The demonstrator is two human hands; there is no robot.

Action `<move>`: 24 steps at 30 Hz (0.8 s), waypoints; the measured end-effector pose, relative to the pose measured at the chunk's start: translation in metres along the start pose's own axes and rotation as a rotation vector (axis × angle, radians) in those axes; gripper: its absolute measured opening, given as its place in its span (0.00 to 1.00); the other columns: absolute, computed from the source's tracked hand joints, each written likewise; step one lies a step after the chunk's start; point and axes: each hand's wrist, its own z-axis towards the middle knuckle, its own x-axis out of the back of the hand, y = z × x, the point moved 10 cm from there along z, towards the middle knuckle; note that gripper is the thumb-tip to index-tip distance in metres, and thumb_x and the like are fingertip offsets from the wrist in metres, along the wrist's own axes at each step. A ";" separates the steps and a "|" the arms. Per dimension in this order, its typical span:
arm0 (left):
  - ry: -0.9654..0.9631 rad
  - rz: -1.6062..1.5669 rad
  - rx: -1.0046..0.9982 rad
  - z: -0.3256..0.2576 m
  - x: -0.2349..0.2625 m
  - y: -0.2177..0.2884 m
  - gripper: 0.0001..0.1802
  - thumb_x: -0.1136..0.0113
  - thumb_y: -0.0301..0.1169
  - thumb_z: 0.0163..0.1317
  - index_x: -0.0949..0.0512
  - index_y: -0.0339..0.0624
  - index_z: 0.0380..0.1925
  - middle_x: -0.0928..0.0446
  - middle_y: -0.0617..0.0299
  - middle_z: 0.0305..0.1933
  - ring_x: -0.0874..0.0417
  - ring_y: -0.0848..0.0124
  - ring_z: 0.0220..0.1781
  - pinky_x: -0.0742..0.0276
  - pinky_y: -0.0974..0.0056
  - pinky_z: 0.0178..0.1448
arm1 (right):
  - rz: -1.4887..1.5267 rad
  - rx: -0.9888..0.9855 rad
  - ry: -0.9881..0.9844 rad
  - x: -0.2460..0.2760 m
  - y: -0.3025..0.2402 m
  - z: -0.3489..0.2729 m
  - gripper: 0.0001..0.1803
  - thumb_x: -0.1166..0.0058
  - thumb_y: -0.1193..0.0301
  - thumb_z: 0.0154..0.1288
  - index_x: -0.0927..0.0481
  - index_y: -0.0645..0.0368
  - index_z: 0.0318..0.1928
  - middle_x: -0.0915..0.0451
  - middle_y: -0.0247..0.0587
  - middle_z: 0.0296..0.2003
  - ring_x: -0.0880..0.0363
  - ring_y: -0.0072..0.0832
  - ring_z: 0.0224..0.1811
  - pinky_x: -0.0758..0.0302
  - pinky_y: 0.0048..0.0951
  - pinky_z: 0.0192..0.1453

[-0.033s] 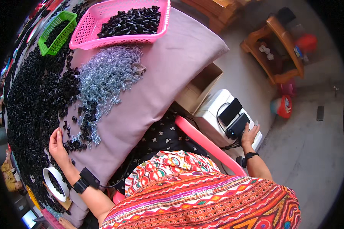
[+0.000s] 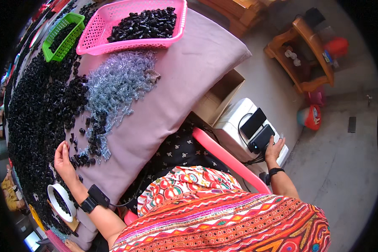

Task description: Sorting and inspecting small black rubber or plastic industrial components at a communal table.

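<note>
My left hand [image 2: 66,164] rests at the near edge of a wide spread of small black pieces [image 2: 42,109]. Its fingers are stretched out, and I see nothing held in them. Just beyond the fingertips, loose black pieces mix with a heap of clear, bluish beads [image 2: 117,82]. Out to the right, my right hand [image 2: 274,150] lies with fingers apart at the edge of a black rectangular device [image 2: 261,138], seemingly touching it. That device sits on a white box [image 2: 233,113] beside a second flat black device [image 2: 254,122].
A pink basket [image 2: 88,40] of black pieces and a green basket [image 2: 65,48] stand at the back of the cloth-covered table [image 2: 189,54]. Near my left wrist is a white ring [image 2: 54,197]. A pink chair arm [image 2: 231,159], an open carton [image 2: 224,94] and a wooden stool [image 2: 300,54] are rightward.
</note>
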 end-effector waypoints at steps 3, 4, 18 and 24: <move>0.005 0.008 -0.005 0.000 0.000 0.002 0.11 0.42 0.27 0.70 0.19 0.33 0.48 0.17 0.60 0.47 0.18 0.76 0.49 0.24 0.70 0.58 | -0.024 -0.017 0.092 0.008 0.006 0.003 0.35 0.51 0.48 0.70 0.33 0.70 0.59 0.43 0.60 0.71 0.43 0.55 0.72 0.43 0.47 0.74; 0.008 0.022 -0.006 0.000 0.001 0.002 0.11 0.42 0.27 0.70 0.19 0.34 0.48 0.17 0.60 0.47 0.18 0.75 0.49 0.24 0.70 0.59 | -0.023 -0.018 0.092 0.011 0.006 0.002 0.35 0.51 0.48 0.70 0.33 0.70 0.59 0.43 0.60 0.71 0.43 0.55 0.72 0.43 0.47 0.74; 0.007 -0.042 0.000 -0.001 0.002 0.000 0.11 0.42 0.27 0.70 0.19 0.34 0.48 0.18 0.61 0.48 0.19 0.75 0.49 0.25 0.70 0.59 | -0.225 -0.174 -0.043 -0.005 0.019 -0.026 0.36 0.45 0.49 0.65 0.32 0.64 0.63 0.40 0.58 0.70 0.42 0.52 0.72 0.42 0.50 0.73; 0.006 -0.007 -0.019 -0.006 -0.007 0.008 0.10 0.42 0.27 0.68 0.19 0.34 0.46 0.17 0.63 0.45 0.20 0.77 0.47 0.26 0.71 0.56 | -0.212 -0.137 0.006 -0.003 0.026 -0.024 0.36 0.44 0.50 0.65 0.30 0.67 0.61 0.36 0.60 0.67 0.39 0.53 0.70 0.40 0.49 0.72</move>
